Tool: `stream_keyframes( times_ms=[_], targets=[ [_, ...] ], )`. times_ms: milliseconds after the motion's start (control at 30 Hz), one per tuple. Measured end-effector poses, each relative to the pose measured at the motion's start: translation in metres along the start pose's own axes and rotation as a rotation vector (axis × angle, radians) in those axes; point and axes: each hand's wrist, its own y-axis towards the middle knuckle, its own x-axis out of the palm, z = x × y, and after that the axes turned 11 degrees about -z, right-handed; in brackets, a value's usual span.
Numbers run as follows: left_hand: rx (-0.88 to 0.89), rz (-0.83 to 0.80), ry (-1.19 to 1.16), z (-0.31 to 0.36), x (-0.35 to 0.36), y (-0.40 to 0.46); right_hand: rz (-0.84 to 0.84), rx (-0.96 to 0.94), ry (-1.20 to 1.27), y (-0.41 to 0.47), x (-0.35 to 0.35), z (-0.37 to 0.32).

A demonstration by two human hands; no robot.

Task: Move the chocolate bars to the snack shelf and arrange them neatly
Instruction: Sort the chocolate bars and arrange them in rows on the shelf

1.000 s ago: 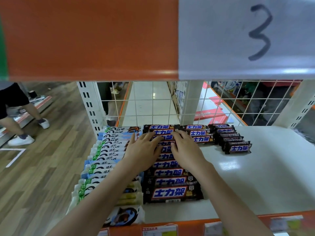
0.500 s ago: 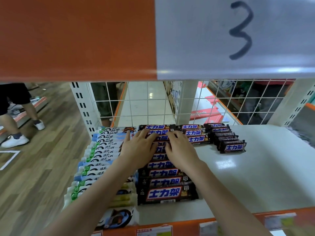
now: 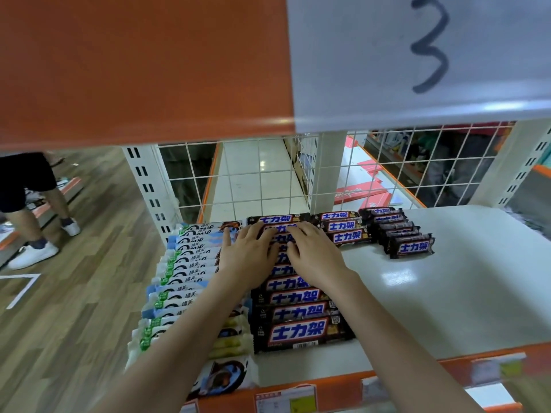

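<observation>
Dark brown chocolate bars with blue lettering lie in a front-to-back row (image 3: 301,332) on the white shelf (image 3: 465,293). Two shorter rows of the same bars lie at the back, one in the middle (image 3: 343,226) and one further right (image 3: 411,247). My left hand (image 3: 249,253) and my right hand (image 3: 313,253) lie side by side, palms down, on the far part of the long row. Their fingers are spread and fairly straight and press on the bars. The bars under my hands are hidden.
White and blue snack packs (image 3: 185,263) fill a row left of the chocolate. A white wire grid (image 3: 387,168) closes the shelf's back. An orange shelf edge (image 3: 143,70) with a paper marked 3 (image 3: 429,46) hangs overhead. A person's legs (image 3: 32,222) stand at left.
Both hands have stayed flat on the far bars, sliding only slightly along the row. The view has shifted a little. The rows look the same.
</observation>
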Motion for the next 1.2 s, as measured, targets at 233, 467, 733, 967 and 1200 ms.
stream_keyframes(
  times_ms=[233,467,733,967,1200],
  targets=[
    [0.016,-0.004,0.018,0.001,-0.001,-0.001,0.002,0.024,0.000,-0.002,0.000,-0.003],
    [0.028,-0.005,0.025,-0.001,0.001,0.002,0.011,0.018,-0.005,-0.001,0.001,-0.002],
    [-0.019,-0.083,-0.088,-0.005,-0.003,0.009,0.034,-0.055,0.132,-0.006,-0.014,0.004],
    [0.125,-0.012,-0.076,0.051,-0.021,0.007,0.084,-0.115,0.043,-0.030,-0.052,0.069],
    [0.100,-0.024,0.050,0.139,0.008,0.029,0.067,-0.120,-0.061,-0.036,-0.055,0.113]
  ],
)
